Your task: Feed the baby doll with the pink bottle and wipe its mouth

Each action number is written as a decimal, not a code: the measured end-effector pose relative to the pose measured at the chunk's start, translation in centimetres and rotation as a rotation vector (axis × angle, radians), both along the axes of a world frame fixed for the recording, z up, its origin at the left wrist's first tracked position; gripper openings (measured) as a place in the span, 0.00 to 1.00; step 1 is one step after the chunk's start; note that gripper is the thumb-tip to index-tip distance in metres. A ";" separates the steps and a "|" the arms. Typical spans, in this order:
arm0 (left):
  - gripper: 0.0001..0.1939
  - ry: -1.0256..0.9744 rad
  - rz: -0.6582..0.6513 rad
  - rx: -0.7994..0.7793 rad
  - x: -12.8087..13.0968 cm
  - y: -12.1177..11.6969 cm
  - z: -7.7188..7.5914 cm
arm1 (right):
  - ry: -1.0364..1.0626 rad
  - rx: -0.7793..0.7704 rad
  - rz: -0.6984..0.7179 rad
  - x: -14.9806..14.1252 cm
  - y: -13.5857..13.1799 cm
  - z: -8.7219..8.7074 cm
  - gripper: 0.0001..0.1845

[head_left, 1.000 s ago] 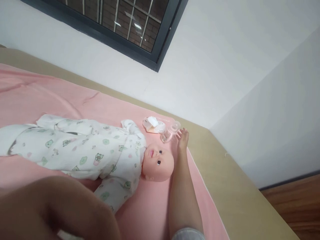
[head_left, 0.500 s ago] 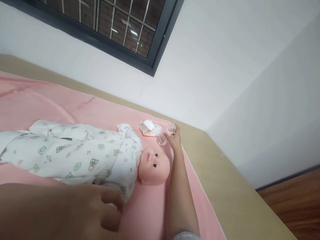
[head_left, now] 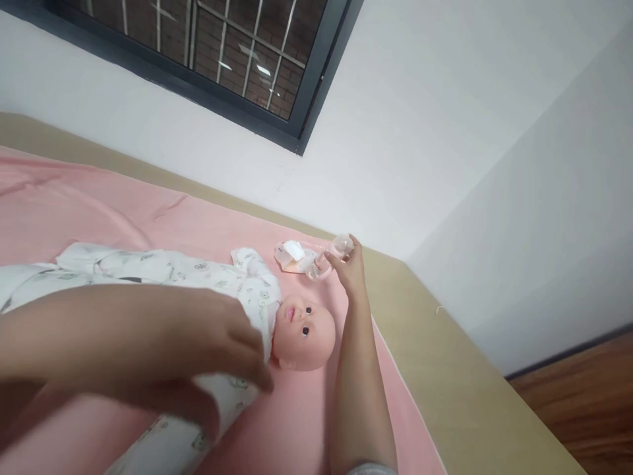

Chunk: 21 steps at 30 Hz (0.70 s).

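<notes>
A baby doll lies on its back, its head toward the right, dressed in a white outfit printed with green bears. Over its chest is my left hand, blurred by motion, thumb and fingers apart and nothing seen in it. My right hand reaches past the doll's head, with thumb and fingers closed around a clear baby bottle. The bottle looks tilted, its lower left end near a crumpled white and peach packet. Fine details of the bottle are too small to tell.
A pink sheet covers most of the tan surface. White walls meet in a corner behind it. A dark-framed barred window is above. Brown wood shows at lower right.
My left hand has moved up and right, over the doll's chest. My right hand has risen slightly with the bottle, whose lower end has shifted up and left.
</notes>
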<state>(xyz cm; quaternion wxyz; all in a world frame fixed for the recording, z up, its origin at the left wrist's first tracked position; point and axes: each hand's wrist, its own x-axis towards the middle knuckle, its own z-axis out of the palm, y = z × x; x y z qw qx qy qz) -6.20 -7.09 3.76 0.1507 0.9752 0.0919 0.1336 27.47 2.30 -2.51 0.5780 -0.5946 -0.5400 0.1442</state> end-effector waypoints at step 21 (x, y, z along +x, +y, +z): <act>0.40 -0.445 0.722 -0.117 2.8 5.0 -0.3 | 0.113 0.080 0.615 -15.0 -6.8 5.7 0.46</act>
